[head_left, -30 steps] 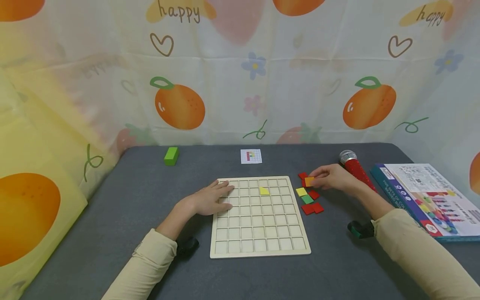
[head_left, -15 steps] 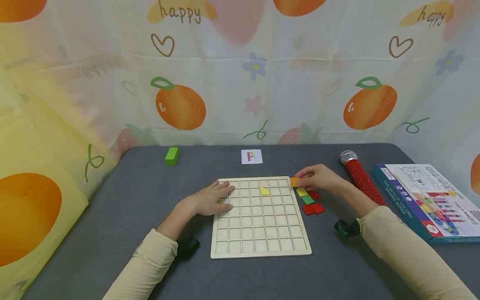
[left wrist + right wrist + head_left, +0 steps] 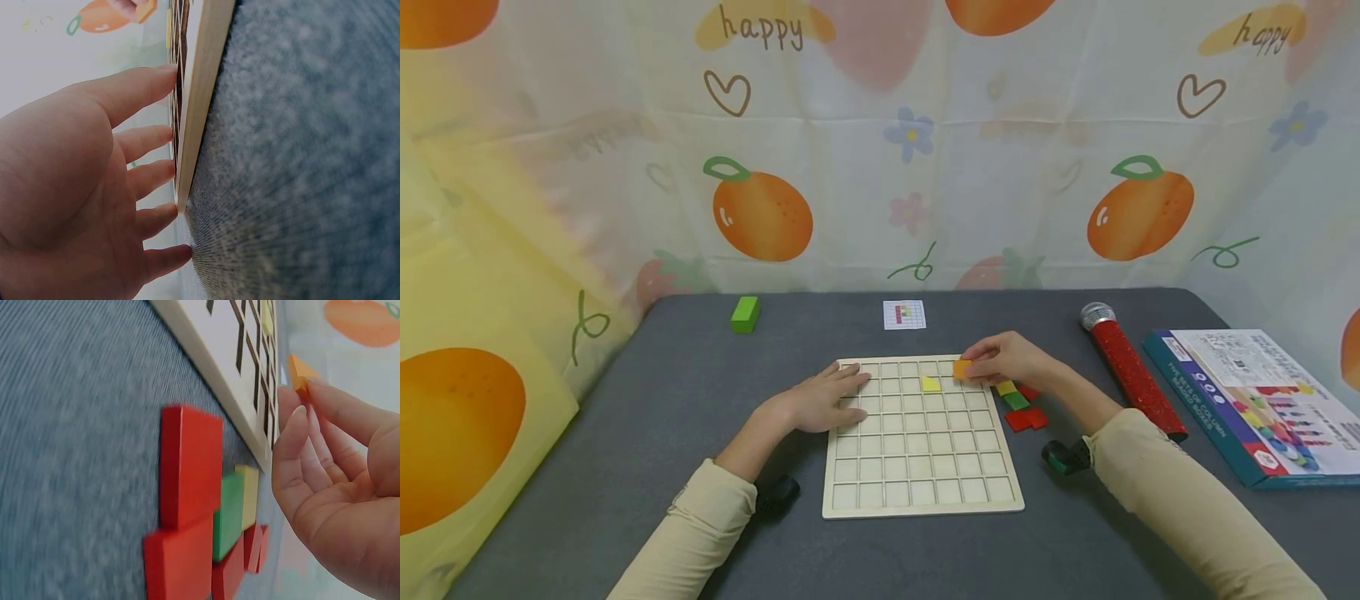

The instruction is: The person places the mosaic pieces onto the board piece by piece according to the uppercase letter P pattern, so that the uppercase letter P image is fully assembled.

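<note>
A pale wooden grid board point(image 3: 925, 467) lies on the dark table, with a yellow tile point(image 3: 931, 383) in one of its upper cells. My left hand point(image 3: 820, 400) rests on the board's upper left edge, fingers spread and straight, as the left wrist view also shows. Between thumb and fingers my right hand point(image 3: 1011, 360) pinches an orange tile point(image 3: 961, 369), held above the board's upper right part. Beside the board's right edge lie a green tile point(image 3: 229, 512), a yellow tile point(image 3: 248, 494) and several red tiles point(image 3: 194, 465), partly behind the right hand in the head view.
A small card with a coloured grid pattern point(image 3: 905, 315) lies behind the board. At the back left stands a green block point(image 3: 746, 315). A red microphone point(image 3: 1135, 371) and a flat printed box point(image 3: 1262, 400) lie on the right. A patterned cloth point(image 3: 850, 167) hangs behind the table.
My right hand has carried the orange tile leftward from the pile of tiles to over the board. The left hand keeps its place on the board.
</note>
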The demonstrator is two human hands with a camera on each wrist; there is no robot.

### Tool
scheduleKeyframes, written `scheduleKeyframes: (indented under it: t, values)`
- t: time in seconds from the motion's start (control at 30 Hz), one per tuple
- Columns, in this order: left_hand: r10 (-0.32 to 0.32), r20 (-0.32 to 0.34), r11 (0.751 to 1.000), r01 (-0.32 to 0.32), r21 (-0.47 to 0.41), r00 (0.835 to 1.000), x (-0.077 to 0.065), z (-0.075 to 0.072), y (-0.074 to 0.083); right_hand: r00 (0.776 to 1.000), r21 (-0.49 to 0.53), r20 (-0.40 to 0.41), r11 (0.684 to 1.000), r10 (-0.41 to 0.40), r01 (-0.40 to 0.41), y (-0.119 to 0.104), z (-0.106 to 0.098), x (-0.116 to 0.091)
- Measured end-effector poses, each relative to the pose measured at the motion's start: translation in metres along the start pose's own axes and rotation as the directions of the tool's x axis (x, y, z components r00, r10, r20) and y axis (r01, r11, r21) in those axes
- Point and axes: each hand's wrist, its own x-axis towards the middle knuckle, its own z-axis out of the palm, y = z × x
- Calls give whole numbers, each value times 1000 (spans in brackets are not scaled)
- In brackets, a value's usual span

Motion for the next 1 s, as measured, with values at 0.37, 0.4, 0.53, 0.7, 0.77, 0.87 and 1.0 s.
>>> scheduleKeyframes:
  t: [0.37, 0.4, 0.53, 0.7, 0.77, 0.87, 1.0]
  values:
    - [6, -9, 1000, -6, -7, 1000, -1, -1, 0, 999, -20, 34, 1000, 8, -8, -10, 15, 7]
    - [7, -10, 1000, -7, -7, 1000, -1, -1, 0, 999, -14, 36, 1000, 13, -12, -11, 17, 8]
    - [5, -8, 1000, -5, 2, 1000, 0, 0, 0, 998, 6, 40, 999, 39, -40, -16, 23, 11]
    - [13, -15, 1000, -13, 0, 1000, 0, 0, 0, 996, 8, 30, 996, 83, -83, -22, 31, 14]
    - [14, -17, 1000, -14, -2, 1000, -1, 0, 0, 995, 1, 26, 995, 96, -96, -24, 34, 15]
    - [10, -17, 1000, -10, -3, 1000, -1, 0, 1, 994, -13, 27, 994, 105, -104, -26, 37, 17]
    - [8, -18, 1000, -8, 0, 1000, -2, -1, 2, 993, -20, 26, 993, 113, -113, -28, 40, 20]
